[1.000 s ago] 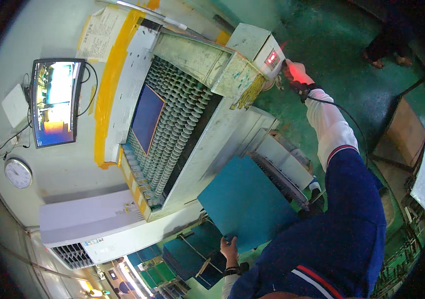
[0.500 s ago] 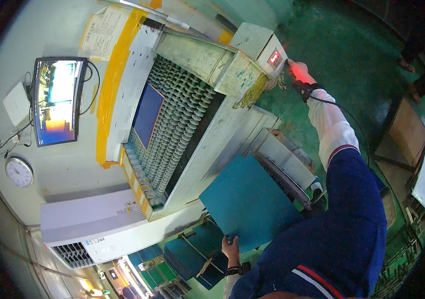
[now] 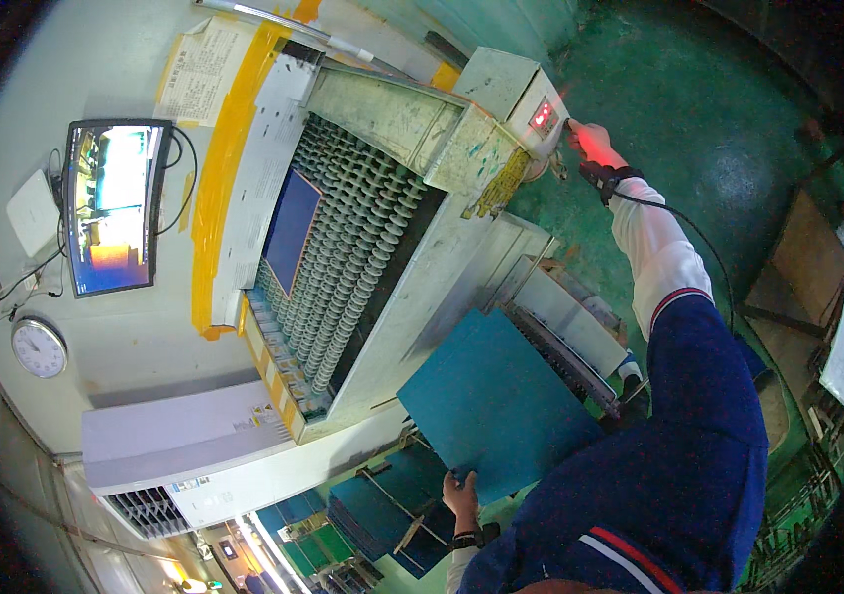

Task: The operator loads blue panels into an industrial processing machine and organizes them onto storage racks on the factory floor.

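Near its lower corner, the blue-green panel (image 3: pixel 496 401) is gripped by the left hand (image 3: pixel 458 497) (the nearer one), extending forward from those fingers, while the right hand (image 3: pixel 596 147), finger spread indeterminable, is at the control box (image 3: pixel 521 94).

monitor (image 3: pixel 117 208) left, board (image 3: pixel 497 404) right (rollers (image 3: pixel 367 223) between)

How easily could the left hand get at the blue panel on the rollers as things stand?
Probably not easily: the left hand holds the teal board by its edge, and the machine's side and rollers lie between that hand and the blue panel.
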Available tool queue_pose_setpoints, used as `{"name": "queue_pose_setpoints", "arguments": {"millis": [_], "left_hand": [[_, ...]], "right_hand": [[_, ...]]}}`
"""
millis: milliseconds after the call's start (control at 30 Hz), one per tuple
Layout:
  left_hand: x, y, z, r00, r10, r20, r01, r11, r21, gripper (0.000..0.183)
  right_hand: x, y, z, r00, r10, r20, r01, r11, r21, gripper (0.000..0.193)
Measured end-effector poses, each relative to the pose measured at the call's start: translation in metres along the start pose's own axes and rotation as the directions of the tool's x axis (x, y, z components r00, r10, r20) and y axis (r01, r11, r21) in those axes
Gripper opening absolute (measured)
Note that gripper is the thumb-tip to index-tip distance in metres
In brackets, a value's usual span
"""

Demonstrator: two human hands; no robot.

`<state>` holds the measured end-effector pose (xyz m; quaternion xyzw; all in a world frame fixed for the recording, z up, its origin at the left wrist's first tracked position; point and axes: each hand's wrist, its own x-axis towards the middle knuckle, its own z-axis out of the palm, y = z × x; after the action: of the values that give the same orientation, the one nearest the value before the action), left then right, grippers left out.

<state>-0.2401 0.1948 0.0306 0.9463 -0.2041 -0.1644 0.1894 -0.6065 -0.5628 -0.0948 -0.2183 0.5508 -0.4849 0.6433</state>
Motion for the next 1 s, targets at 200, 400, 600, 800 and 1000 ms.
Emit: {"name": "queue_pose_setpoints", "arguments": {"millis": [200,400,600,800,1000], "left_hand": [[0.008,-0.023,0.006,1.000,0.008,0.007,-0.007,0.995,-0.104,0.068],[0.004,-0.013,0.007,1.000,-0.011,-0.014,0.011,1.000,0.002,0.070],[0.009,-0.027,0.007,1.000,0.017,-0.022,-0.018,0.998,-0.053,0.071],[0.005,-0.021,0.008,0.998,0.028,-0.055,-0.034,0.995,-0.097,0.067],[0.000,0.000,0.005,0.999,-0.002,-0.038,0.002,1.000,-0.013,0.064]], "right_hand": [[-0.004,-0.004,0.000,0.999,0.007,-0.039,-0.007,1.000,-0.021,0.026],[-0.007,-0.003,0.000,0.999,0.007,-0.052,-0.008,1.000,-0.017,0.025],[-0.009,-0.006,-0.001,1.000,0.001,-0.010,-0.001,1.000,0.004,0.023],[-0.011,-0.008,0.000,1.000,-0.002,-0.028,0.001,0.999,-0.043,0.023],[-0.009,-0.006,-0.002,0.999,-0.018,-0.048,0.014,0.996,-0.086,0.023]]}}
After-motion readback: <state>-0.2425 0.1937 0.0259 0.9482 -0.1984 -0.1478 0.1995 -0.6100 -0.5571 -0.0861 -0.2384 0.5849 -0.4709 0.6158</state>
